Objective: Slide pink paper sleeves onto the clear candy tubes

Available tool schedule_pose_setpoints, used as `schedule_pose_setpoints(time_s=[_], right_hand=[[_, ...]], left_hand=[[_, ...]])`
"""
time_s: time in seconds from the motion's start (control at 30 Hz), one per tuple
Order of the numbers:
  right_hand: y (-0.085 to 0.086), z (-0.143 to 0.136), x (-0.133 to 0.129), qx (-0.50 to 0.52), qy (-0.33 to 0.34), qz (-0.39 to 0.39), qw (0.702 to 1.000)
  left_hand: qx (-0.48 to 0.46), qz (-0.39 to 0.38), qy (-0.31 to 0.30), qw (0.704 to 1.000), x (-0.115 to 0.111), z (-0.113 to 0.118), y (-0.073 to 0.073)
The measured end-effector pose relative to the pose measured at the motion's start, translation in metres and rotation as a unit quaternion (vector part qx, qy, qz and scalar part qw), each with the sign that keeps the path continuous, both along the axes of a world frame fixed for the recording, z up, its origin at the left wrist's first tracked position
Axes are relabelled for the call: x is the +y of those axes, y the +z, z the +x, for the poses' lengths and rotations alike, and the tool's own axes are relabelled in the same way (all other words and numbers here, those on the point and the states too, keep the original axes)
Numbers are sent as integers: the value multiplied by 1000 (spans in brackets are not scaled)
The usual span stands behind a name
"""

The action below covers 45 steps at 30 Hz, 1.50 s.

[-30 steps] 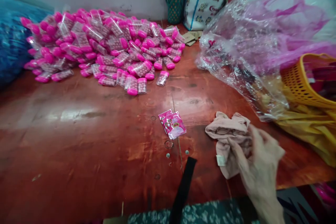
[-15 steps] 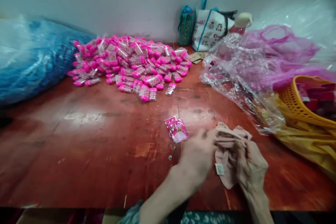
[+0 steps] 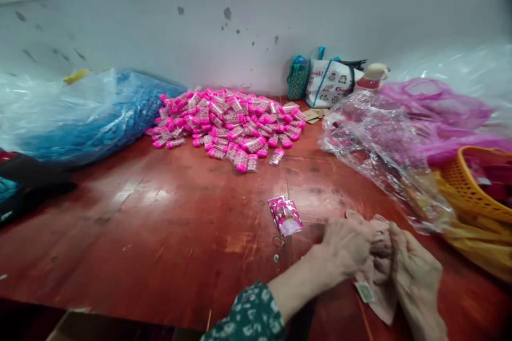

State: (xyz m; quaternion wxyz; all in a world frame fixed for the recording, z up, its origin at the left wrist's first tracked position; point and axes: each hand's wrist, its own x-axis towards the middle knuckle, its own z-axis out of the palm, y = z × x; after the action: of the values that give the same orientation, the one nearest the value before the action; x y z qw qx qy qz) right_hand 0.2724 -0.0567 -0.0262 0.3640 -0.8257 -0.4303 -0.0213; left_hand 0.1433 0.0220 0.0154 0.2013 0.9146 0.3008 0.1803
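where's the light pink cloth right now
In the head view, the cloth is at the lower right, between the left hand and the right hand, to the right of the shiny pink packets.

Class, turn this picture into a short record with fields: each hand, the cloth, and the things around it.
left hand: holding the left side of the cloth
right hand: holding the cloth's right side
cloth: pinkish, crumpled, with a pale tag
left of cloth: overlapping pink packets
back of table: pile of pink-capped containers
right side: yellow basket, clear plastic
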Motion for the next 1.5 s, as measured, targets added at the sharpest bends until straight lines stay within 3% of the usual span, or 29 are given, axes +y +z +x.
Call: schedule_pose_setpoints(time_s=[0.07, 0.13, 0.23, 0.3, 0.37, 0.53, 0.93, 1.2, 1.37, 1.5], right_hand=[[12, -5, -2, -90, -29, 2, 996], [27, -21, 0, -170, -58, 51, 982], [39, -64, 19, -113, 59, 52, 990], [33, -97, 38, -66, 138, 7, 988], [20, -125, 54, -43, 166, -16, 985], [-3, -150, 66, 19, 169, -27, 985], [-1, -150, 68, 188, 132, 44, 972], [0, -151, 66, 238, 141, 62, 959], [-3, -140, 64, 254, 119, 75, 957], [-5, -131, 63, 290, 116, 87, 946]], left_hand=[[-26, -6, 60, 998, 11, -28, 3], [-45, -12, 146, 988, 24, -66, 3], [-50, -22, 252, 966, 39, -120, -4], [-38, -35, 282, 958, 42, -142, -11], [-27, -46, 289, 956, 39, -151, -17], [-12, -60, 288, 956, 31, -148, -21], [-39, -34, 292, 955, 32, -148, -27], [-44, 6, 274, 961, 24, -130, -34], [-83, -17, 282, 956, 24, -127, -39], [-159, -60, 282, 944, 25, -132, -34]])
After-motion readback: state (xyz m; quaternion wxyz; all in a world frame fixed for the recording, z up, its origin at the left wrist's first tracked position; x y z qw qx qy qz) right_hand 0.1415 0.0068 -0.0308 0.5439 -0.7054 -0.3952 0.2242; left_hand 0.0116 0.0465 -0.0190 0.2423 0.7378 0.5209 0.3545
